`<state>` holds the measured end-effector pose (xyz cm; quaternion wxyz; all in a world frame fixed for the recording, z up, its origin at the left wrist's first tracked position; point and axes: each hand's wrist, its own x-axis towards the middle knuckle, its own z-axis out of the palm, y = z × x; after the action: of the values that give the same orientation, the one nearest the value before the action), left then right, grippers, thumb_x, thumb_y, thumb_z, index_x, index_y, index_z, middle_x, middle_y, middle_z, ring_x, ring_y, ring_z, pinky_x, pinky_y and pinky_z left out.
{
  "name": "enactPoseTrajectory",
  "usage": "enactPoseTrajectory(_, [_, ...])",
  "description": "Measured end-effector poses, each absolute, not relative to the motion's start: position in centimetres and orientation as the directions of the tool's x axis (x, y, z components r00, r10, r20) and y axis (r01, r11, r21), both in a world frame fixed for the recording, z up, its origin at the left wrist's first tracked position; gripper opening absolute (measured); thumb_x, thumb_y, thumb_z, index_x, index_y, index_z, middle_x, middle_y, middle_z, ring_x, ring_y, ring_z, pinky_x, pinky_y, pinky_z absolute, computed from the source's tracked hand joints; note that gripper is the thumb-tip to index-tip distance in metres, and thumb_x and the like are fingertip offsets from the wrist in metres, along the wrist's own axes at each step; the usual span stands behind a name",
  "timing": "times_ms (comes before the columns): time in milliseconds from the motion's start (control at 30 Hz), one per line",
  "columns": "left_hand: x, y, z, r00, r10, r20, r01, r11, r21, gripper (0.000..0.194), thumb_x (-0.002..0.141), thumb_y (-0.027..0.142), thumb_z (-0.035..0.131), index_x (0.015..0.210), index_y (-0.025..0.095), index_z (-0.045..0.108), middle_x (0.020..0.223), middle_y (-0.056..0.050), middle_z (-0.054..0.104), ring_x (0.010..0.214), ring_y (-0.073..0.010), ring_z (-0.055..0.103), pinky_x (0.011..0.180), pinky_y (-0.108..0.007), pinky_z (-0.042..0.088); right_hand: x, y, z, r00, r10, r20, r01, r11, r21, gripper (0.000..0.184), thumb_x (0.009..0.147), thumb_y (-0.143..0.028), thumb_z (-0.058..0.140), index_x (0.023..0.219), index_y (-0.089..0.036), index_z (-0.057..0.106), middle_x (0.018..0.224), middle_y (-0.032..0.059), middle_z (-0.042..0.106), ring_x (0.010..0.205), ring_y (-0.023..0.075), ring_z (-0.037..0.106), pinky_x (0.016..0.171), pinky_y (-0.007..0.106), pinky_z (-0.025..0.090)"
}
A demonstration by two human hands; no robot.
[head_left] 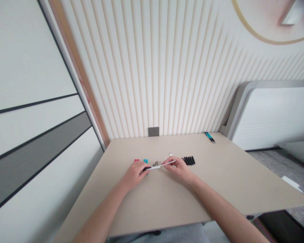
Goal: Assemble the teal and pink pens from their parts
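Over desk (162,199), grips black-and-white barrel (155,167) in curled left hand (136,172), pinches white rod (170,163) in right hand (179,169); may bend rod if misaligned.

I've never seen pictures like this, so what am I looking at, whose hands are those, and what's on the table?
There is no machine here: one person works with two bare hands, and the single picture comes from a camera on that person's head, looking forward and down. The left hand and right hand hold a slim white, pen-like piece between them, dark at the left end; whether it is one part or several joined, I can't tell. On the table, beyond the left hand, are small red pieces and blue pieces. Small greyish bits lie between the hands, and a row of black pieces sits beside the right. Farther back lie blue-and-black sticks.
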<state>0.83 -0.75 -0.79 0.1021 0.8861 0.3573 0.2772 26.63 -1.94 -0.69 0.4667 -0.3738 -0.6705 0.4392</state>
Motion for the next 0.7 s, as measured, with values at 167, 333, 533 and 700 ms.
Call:
enactPoseTrajectory(167, [0.88, -0.76, -0.58, 0.57, 0.697, 0.436, 0.591, -0.716, 0.371, 0.014, 0.095, 0.03, 0.052, 0.098, 0.021, 0.062, 0.087, -0.003, 0.067, 0.085, -0.0187, 0.06, 0.082, -0.033, 0.044, 26.64, -1.79, -1.31, -0.382, 0.887, 0.258, 0.249, 0.368, -0.896, 0.029, 0.081, -0.04, 0.067, 0.101, -0.019, 0.068, 0.093, 0.0051, 0.071, 0.083, 0.0183, 0.063, 0.073, 0.029, 0.048])
enactPoseTrajectory(333, [0.71, -0.46, -0.58, 0.5, 0.733, 0.462, 0.633, -0.673, 0.383, 0.014, 0.094, 0.03, 0.053, 0.097, 0.02, 0.063, 0.088, -0.004, 0.066, 0.084, -0.019, 0.059, 0.079, -0.032, 0.045, 27.19, -1.38, -1.39, -0.299, 0.916, 0.267, 0.361, 0.367, -0.857, 0.031, 0.086, -0.04, 0.06, 0.107, -0.018, 0.067, 0.085, 0.0032, 0.07, 0.072, 0.015, 0.059, 0.065, 0.026, 0.044])
enactPoseTrajectory(533, [0.64, -0.41, -0.91, 0.545, 0.697, 0.466, 0.604, -0.712, 0.357, 0.013, 0.094, 0.029, 0.054, 0.095, 0.021, 0.064, 0.086, -0.002, 0.067, 0.085, -0.018, 0.06, 0.082, -0.032, 0.045, 27.32, -1.86, -1.02, -0.38, 0.865, 0.329, 0.454, 0.484, -0.748, 0.027, 0.092, -0.038, 0.054, 0.09, -0.019, 0.073, 0.079, 0.0029, 0.07, 0.068, 0.0141, 0.057, 0.063, 0.024, 0.04])
enactPoseTrajectory(700, [0.39, -0.43, -0.77, 0.596, 0.622, 0.509, 0.536, -0.779, 0.325, 0.014, 0.094, 0.028, 0.054, 0.095, 0.021, 0.066, 0.086, -0.002, 0.069, 0.084, -0.0172, 0.061, 0.088, -0.034, 0.044, 27.48, -2.22, -0.92, -0.516, 0.744, 0.426, 0.463, 0.66, -0.592, 0.028, 0.096, -0.033, 0.049, 0.091, -0.019, 0.072, 0.078, 0.0052, 0.068, 0.074, 0.0161, 0.059, 0.07, 0.026, 0.042])
